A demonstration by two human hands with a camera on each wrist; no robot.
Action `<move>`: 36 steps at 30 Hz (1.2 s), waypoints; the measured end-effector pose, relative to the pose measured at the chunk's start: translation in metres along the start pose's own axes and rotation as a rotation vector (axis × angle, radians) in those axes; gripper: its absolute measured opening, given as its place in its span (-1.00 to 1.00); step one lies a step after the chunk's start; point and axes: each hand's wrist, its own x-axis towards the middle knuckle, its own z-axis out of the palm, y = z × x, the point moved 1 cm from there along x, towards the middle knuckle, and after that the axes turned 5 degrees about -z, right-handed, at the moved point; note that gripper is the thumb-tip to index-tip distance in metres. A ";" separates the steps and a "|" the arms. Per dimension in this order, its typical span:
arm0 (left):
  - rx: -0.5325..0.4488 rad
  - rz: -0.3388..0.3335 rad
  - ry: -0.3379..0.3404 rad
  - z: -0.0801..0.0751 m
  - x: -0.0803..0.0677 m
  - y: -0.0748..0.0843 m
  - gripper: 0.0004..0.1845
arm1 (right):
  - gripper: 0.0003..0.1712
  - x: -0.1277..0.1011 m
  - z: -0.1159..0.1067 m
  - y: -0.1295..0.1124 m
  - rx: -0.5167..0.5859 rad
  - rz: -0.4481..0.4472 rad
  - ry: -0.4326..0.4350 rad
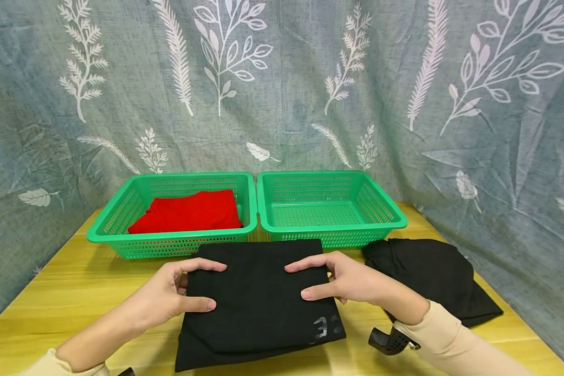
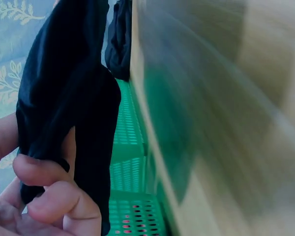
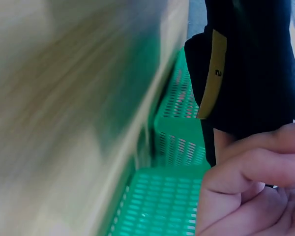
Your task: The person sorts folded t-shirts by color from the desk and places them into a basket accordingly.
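Note:
A folded black garment (image 1: 258,297) with a small grey print near its lower right corner is held up just over the table between both hands. My left hand (image 1: 188,292) grips its left edge, thumb and index finger on top; in the left wrist view other fingers (image 2: 64,201) curl beneath the cloth (image 2: 64,83). On the right edge my right hand (image 1: 338,279) holds it the same way, with curled fingers (image 3: 255,172) under it. A yellow strip (image 3: 215,73) with a dark mark shows on the cloth's underside in the right wrist view.
Behind the garment stand two green plastic baskets side by side. The left basket (image 1: 169,246) holds folded red cloth (image 1: 192,211); the right basket (image 1: 329,230) has nothing in it. Another black cloth item (image 1: 423,266) lies at the right on the wooden table (image 1: 75,292). A patterned curtain (image 1: 282,104) hangs behind.

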 end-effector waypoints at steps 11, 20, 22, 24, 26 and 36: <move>0.068 0.055 0.016 -0.003 0.008 0.032 -0.40 | -0.40 -0.017 -0.022 -0.018 -0.079 -0.022 0.045; 0.067 0.053 -0.011 -0.006 0.027 0.056 -0.38 | -0.39 -0.026 -0.045 -0.029 -0.139 0.009 0.102; 0.056 0.066 -0.023 -0.007 0.033 0.060 -0.38 | -0.39 -0.027 -0.051 -0.031 -0.147 0.017 0.115; 0.054 0.078 -0.027 -0.008 0.039 0.064 -0.39 | -0.38 -0.028 -0.057 -0.033 -0.152 0.024 0.131; 0.027 0.090 -0.044 -0.007 0.046 0.067 -0.38 | -0.38 -0.029 -0.063 -0.034 -0.157 0.030 0.143; 0.064 0.028 -0.009 -0.012 0.080 0.085 -0.41 | -0.37 -0.029 -0.097 -0.037 -0.182 0.053 0.205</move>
